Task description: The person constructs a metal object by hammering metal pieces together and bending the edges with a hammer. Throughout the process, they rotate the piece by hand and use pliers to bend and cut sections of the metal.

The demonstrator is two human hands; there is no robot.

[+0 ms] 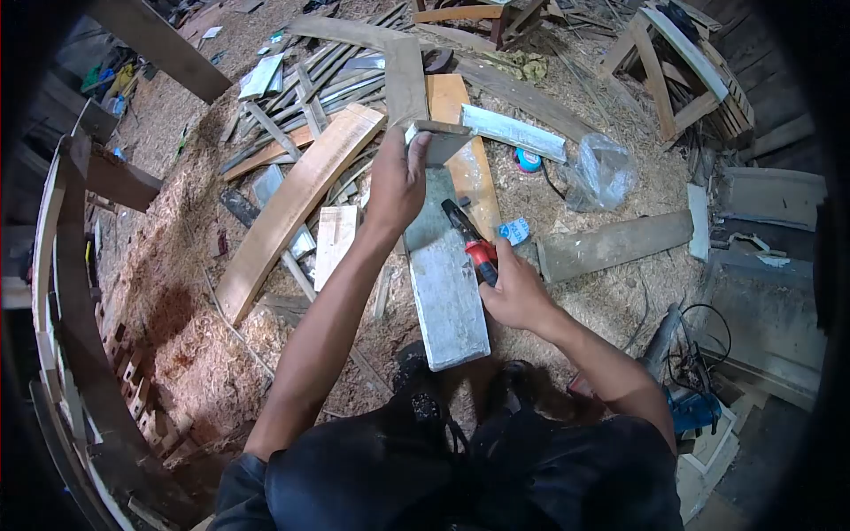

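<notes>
My left hand (397, 188) is closed round the end of a wooden board (440, 144), its thumb over the near edge. In my right hand (518, 294) is a pair of pliers (479, 251) with red and black handles. Its dark jaws point up and left, above a whitish, worn plank (449, 305) that lies between my feet. Whether the jaws touch anything cannot be made out. Just beyond my right fingers is a small blue and white packet (513, 231).
Shavings cover the ground. A pale curved board (301, 208) lies left, a grey plank (617, 246) right. Near a clear plastic bag (604, 173) sits a blue tape measure (527, 160). A blue power tool (693, 410) with a cord stands at lower right.
</notes>
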